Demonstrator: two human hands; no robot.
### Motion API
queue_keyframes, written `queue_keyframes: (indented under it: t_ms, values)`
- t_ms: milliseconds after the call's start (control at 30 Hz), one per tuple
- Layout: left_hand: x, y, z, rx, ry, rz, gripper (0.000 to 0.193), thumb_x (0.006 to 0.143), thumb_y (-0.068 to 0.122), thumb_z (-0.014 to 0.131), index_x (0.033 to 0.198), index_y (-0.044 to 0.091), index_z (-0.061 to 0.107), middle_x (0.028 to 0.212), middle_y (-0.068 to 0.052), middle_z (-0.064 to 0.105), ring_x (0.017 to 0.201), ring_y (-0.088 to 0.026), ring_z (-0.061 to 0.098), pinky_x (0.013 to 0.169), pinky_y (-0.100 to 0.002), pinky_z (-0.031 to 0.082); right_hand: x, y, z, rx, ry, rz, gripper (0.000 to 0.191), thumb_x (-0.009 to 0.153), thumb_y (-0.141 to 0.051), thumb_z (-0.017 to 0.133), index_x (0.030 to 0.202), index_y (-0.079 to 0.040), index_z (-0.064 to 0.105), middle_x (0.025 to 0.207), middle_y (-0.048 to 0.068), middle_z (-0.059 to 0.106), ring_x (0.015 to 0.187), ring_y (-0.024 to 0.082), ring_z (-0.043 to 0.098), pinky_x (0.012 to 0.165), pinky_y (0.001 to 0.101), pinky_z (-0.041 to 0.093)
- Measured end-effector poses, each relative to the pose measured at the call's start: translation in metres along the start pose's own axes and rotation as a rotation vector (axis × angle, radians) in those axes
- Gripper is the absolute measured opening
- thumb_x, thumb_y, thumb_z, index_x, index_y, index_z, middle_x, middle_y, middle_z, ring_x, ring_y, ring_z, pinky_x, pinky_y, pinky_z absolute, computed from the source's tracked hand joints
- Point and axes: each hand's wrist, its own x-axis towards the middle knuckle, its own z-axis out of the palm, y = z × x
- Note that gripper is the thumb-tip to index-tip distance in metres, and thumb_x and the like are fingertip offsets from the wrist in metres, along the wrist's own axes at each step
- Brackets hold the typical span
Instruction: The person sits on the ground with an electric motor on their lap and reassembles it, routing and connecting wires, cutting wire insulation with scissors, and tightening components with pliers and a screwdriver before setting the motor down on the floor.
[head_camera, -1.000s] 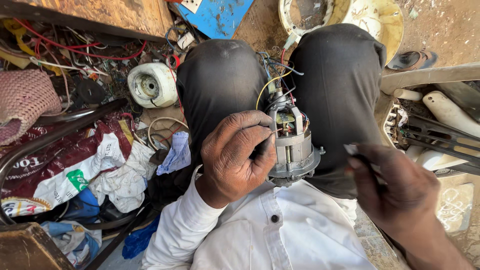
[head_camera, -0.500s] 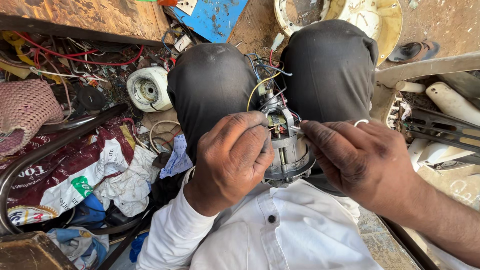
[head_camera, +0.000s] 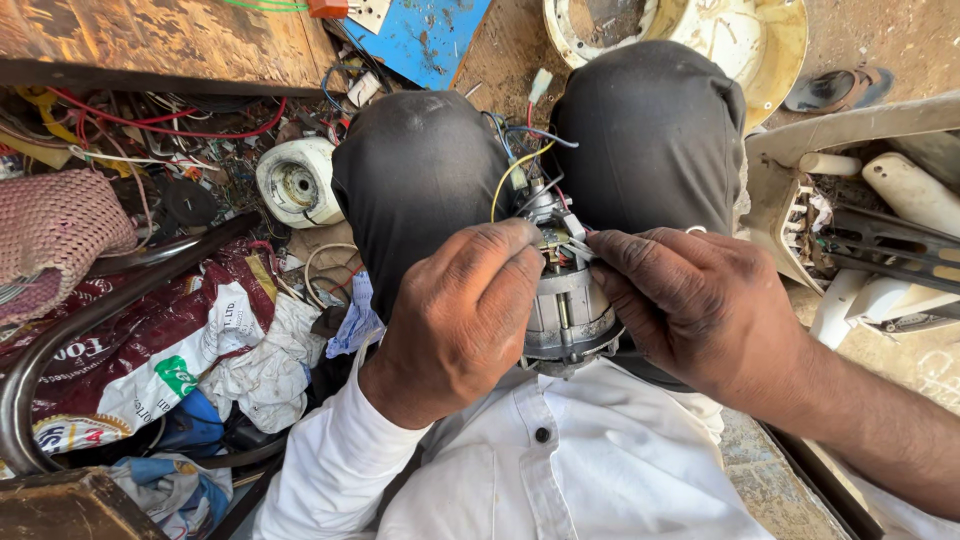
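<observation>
Small electric motor (head_camera: 565, 315) wedged upright betw. knees in black trousers (head_camera: 420, 190), just above white shirt (head_camera: 560, 470). Left hand (head_camera: 455, 320) wrapped round motor's left side, fingers curled, tips at top end. Right hand (head_camera: 700, 305) on right side, thumb + forefinger pinching wire ends at motor top. Coloured wires (head_camera: 520, 160) looping up from top. White round part (head_camera: 297, 183) lying well apart, left, amid clutter.

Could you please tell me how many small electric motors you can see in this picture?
2. One grey motor sits between the knees, held by the left hand and right hand. One white motor lies on the cluttered floor. Others may be hidden.
</observation>
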Motion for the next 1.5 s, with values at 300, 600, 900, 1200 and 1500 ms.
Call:
queue_keyframes:
  t_ms: [300,600,900,1200,1500]
  values:
    - [0.003,-0.001,0.004,0.097,-0.039,0.053,0.024,0.088,-0.005,0.068,0.111,-0.012,0.062,0.12,-0.025,0.062,0.109,-0.04,0.069,0.091,-0.043,0.061,0.003,0.008,0.004,0.101,0.034,0.037,0.023,0.092,-0.008,0.075,0.113,-0.003,0.07,0.082,0.009,0.069,0.066,0.026,0.069,0.057,0.0363,0.053]
    - [-0.006,0.005,0.015,-0.015,0.155,-0.156,0.022,0.093,-0.004,0.078,0.111,-0.003,0.066,0.118,-0.014,0.066,0.105,-0.031,0.073,0.092,-0.037,0.063,-0.004,0.006,0.009,0.101,0.094,0.068,0.026,0.092,-0.006,0.075,0.117,0.0,0.069,0.077,0.009,0.065,0.061,0.023,0.063,0.056,0.0362,0.049]
    - [-0.009,0.008,0.015,0.037,0.139,-0.15,0.023,0.094,-0.004,0.079,0.112,-0.002,0.066,0.116,-0.014,0.064,0.106,-0.03,0.071,0.093,-0.038,0.062,-0.009,0.009,0.012,0.1,0.134,0.071,0.034,0.084,-0.015,0.084,0.112,-0.001,0.07,0.074,0.006,0.063,0.057,0.019,0.061,0.052,0.0334,0.047]
    - [-0.015,0.018,0.006,0.044,0.095,0.032,0.03,0.088,-0.004,0.081,0.114,-0.002,0.066,0.118,-0.014,0.064,0.109,-0.034,0.064,0.092,-0.044,0.058,-0.012,0.002,0.002,0.645,-0.012,0.249,0.02,0.088,-0.009,0.08,0.107,-0.005,0.075,0.078,0.0,0.064,0.052,0.005,0.061,0.043,0.0246,0.048]
    - [-0.007,0.039,-0.004,0.176,0.093,0.247,0.025,0.091,0.011,0.079,0.113,0.009,0.067,0.122,-0.015,0.06,0.116,-0.034,0.055,0.092,-0.053,0.05,-0.023,-0.006,0.011,1.024,-0.142,0.478,0.009,0.097,-0.004,0.066,0.096,0.002,0.072,0.086,0.006,0.068,0.056,0.007,0.065,0.042,0.0268,0.053]
